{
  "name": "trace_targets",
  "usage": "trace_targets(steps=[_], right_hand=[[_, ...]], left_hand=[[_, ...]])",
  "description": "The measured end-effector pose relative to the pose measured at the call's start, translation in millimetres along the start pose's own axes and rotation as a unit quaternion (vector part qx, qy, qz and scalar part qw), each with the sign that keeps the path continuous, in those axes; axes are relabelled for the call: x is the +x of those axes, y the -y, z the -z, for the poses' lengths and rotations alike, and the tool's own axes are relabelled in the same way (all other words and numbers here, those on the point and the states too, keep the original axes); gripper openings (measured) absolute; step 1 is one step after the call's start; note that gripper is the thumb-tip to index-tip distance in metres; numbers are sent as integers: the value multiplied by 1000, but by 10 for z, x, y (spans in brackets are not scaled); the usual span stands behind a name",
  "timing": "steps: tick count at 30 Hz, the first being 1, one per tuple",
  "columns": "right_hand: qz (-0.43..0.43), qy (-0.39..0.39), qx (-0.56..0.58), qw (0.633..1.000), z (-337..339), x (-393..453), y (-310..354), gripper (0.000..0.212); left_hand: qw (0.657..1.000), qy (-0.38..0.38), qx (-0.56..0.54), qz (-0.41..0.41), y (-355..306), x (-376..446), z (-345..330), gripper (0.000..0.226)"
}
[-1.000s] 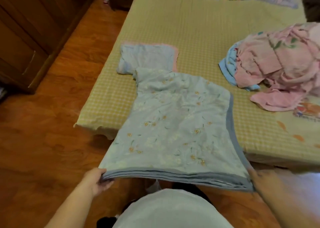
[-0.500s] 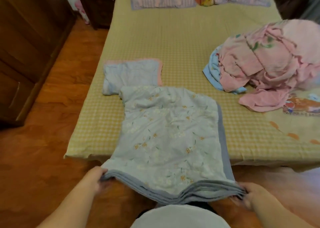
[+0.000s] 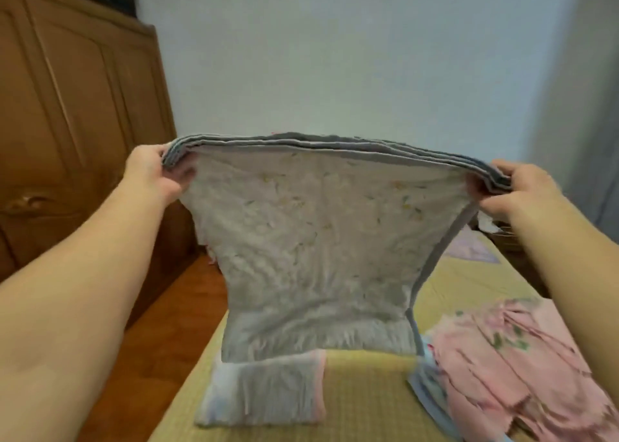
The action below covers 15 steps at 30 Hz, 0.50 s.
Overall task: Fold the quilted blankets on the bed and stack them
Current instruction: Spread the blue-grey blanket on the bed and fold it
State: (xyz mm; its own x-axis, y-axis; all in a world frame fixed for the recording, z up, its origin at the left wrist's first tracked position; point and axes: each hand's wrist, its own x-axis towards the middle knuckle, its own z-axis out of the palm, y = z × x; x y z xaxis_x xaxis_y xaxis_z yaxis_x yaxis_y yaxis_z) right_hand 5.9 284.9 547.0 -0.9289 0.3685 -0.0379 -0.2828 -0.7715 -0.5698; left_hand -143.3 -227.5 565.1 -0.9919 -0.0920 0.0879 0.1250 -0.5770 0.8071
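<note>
I hold a light blue floral quilted blanket (image 3: 315, 240) raised in front of me, its layered grey-edged end on top and the rest hanging down toward the bed. My left hand (image 3: 150, 170) grips the upper left corner and my right hand (image 3: 522, 190) grips the upper right corner. Below its lower edge a small folded pale blue blanket with pink trim (image 3: 264, 391) lies on the yellow checked bed (image 3: 368, 394). The picture is blurred by motion.
A crumpled pile of pink and blue blankets (image 3: 522, 368) lies on the bed at the lower right. A wooden wardrobe (image 3: 67, 106) stands at the left beside the wooden floor (image 3: 160, 334). A pale wall fills the background.
Both hands have lifted the near end of the floral blanket from bed-edge height up to chest level, and my view has swung up from the bed toward the wall.
</note>
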Motion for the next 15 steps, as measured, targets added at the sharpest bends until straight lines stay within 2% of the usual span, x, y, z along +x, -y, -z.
trace_targets(steps=[2,3,4,5,6,9,10,11,12,14,15], right_hand=[[37,-25,31,999,48,45,14,71],[43,-66,-45,996,108,-45,-84,90],[42,-79,-76,993,190,-130,-132,101],[32,-103,-83,991,364,-191,-193,102],[22,-116,-78,990,542,-257,-324,96],[-58,-203,-104,972,1111,-631,-807,44],[-71,-222,-110,966,1311,-765,-999,33],[-80,-234,-104,963,1512,-931,-1194,24],[-88,-252,-104,958,1777,-1087,-1393,25],[-129,-279,-99,946,2338,-1401,-1745,77],[-157,-315,-106,930,2613,-1542,-1905,90]], left_hand=[[999,-35,8,-13,-187,-135,25,32],[999,-51,10,-14,-168,-208,132,33],[998,-62,16,-13,-106,-279,274,32],[996,-73,40,-4,-48,-397,434,31],[995,-81,51,11,42,-495,614,29],[982,-137,110,70,515,-936,1211,23],[974,-157,130,95,757,-1076,1498,21],[962,-179,158,130,1004,-1239,1779,20],[949,-195,180,170,1266,-1420,2077,21],[917,-218,211,258,1791,-1849,2649,23],[898,-228,231,297,2032,-2077,2901,21]])
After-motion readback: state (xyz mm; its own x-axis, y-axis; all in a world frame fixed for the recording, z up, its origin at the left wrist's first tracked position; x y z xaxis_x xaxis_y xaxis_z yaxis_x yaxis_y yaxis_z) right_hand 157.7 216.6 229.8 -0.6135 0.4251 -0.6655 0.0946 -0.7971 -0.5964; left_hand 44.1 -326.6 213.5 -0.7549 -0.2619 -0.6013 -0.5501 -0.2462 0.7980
